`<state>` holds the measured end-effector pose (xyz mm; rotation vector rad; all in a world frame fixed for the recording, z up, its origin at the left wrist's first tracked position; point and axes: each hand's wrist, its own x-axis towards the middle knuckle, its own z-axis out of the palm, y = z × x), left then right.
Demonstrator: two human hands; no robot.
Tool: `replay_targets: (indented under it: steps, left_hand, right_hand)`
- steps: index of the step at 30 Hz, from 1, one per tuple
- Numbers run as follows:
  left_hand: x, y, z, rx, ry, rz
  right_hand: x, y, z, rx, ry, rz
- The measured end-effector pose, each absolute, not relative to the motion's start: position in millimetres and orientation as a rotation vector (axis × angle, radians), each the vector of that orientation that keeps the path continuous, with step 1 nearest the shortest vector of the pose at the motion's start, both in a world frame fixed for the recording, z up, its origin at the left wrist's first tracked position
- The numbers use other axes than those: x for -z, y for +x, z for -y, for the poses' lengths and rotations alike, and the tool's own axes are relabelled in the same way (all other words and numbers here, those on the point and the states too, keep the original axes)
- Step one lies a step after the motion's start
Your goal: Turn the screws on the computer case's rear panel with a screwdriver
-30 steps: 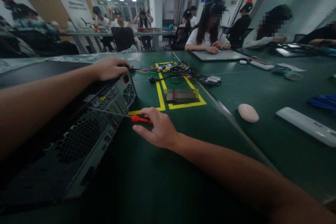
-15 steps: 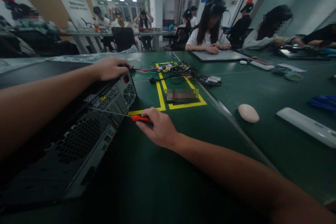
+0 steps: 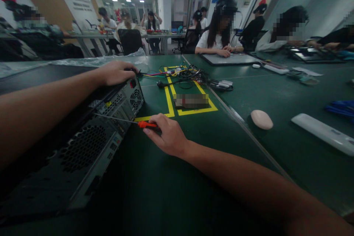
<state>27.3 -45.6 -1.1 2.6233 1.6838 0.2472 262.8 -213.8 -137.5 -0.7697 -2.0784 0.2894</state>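
A black and grey computer case (image 3: 83, 180) lies at the left, its rear panel with a round fan grille and a honeycomb vent facing my right side. My left hand (image 3: 117, 73) is on the top near the far rear corner, its fingers bent over the edge and partly hidden. My right hand (image 3: 167, 136) is closed around the orange and black handle of a screwdriver (image 3: 144, 124). The long thin shaft points left to the upper edge of the rear panel. Its tip meets the case near a small bracket; the screw there is too small to see.
Tangled cables (image 3: 193, 75) lie beyond, by yellow tape (image 3: 170, 103) on the green table. A blurred-out flat item (image 3: 191, 101) sits inside the tape. To the right are a pale mouse-shaped object (image 3: 261, 119) and a long white object (image 3: 323, 132). Co-workers sit across.
Both hands, the screwdriver and the computer case look almost unmoved. The right hand shows only a very slight shift around the handle.
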Motion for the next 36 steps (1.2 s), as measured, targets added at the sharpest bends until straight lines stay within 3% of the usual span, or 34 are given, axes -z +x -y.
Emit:
replay_targets:
  steps: [36]
  left_hand:
    - [0.7, 28.1, 48.0, -0.248, 2.625, -1.706]
  right_hand:
    - [133.6, 262.3, 217.2, -0.338, -0.816, 2.077]
